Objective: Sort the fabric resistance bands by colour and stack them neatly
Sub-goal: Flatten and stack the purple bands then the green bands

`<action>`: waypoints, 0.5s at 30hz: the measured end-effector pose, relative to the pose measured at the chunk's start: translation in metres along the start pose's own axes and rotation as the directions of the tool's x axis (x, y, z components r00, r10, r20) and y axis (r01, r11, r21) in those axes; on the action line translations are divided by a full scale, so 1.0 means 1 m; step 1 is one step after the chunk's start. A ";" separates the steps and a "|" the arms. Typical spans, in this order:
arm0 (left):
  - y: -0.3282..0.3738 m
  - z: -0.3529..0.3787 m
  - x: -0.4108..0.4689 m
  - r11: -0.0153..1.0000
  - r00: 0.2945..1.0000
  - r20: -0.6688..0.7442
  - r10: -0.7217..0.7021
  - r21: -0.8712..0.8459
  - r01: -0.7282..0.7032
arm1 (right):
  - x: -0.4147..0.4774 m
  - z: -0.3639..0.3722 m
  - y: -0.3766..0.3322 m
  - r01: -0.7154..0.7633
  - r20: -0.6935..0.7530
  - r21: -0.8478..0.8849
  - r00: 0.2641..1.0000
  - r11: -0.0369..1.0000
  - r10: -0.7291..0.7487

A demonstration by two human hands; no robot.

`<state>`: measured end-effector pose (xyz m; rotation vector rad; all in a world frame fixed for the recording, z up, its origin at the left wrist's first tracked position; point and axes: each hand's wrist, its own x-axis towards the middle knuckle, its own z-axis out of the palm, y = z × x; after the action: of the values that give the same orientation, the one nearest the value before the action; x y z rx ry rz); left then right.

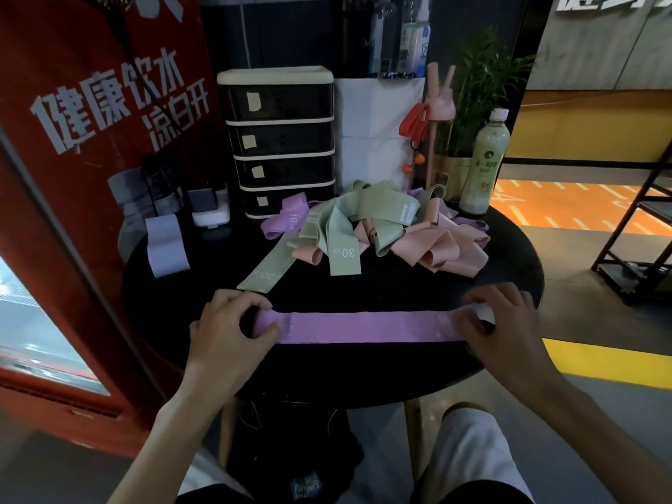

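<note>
Both ends of purple band [363,327] pinched on counter [400,292]: one by left hand [232,332], one by right hand [505,321]. Risk: uneven release could let band curl or skew, spoiling the stack.

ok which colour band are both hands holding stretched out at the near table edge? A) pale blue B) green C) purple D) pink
C: the purple band lies flat between the left hand and the right hand, each holding one end. The green and pink ones sit in the pile behind it.
</note>
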<state>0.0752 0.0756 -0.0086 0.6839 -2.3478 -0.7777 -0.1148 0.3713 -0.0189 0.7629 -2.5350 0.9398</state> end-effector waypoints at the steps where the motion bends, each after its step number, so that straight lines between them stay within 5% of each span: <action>1: 0.001 0.000 0.000 0.999 1.000 0.024 -0.002 0.036 0.001 | -0.002 0.000 -0.002 0.039 0.001 -0.047 0.999 0.998 -0.039; 7: 0.003 0.000 -0.001 0.993 0.998 0.061 -0.034 0.114 0.027 | -0.002 -0.003 -0.012 0.071 0.035 -0.201 0.997 0.977 -0.065; 15: 0.003 0.002 -0.001 0.994 0.997 0.074 -0.017 0.106 0.010 | 0.058 0.034 -0.088 0.214 0.232 -0.003 0.950 0.977 -0.208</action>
<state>0.0736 0.0789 -0.0083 0.7272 -2.4684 -0.7004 -0.1138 0.2712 0.0275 1.1697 -2.5847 0.7821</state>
